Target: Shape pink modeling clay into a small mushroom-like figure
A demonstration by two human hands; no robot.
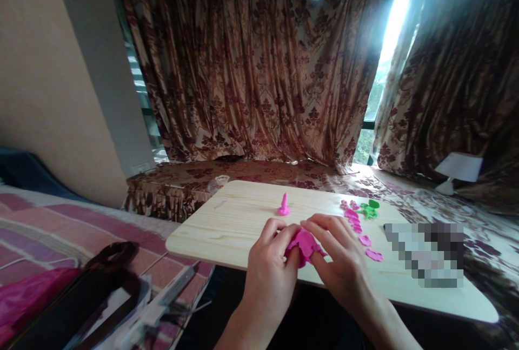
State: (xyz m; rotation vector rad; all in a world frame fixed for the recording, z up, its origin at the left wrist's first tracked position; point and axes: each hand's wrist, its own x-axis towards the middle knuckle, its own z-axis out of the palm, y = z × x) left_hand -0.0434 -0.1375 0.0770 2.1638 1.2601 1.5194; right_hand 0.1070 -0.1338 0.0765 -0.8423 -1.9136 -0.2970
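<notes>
Both hands are at the near edge of the table. My left hand pinches a crumpled, petal-edged piece of pink modelling clay between thumb and fingers. From the other side, my right hand grips the same piece, its fingers bent over the edge and the thumb underneath. Beyond the hands, a pink clay cone on a flared base stands upright. To the right lie small pink clay pieces, flat pink petals and green leaf-like clay pieces.
The pale wooden table has rounded corners. A pixelated patch covers something at its right. Behind stand a clear plastic container and a white lamp. A power strip and dark bag lie on the left bed.
</notes>
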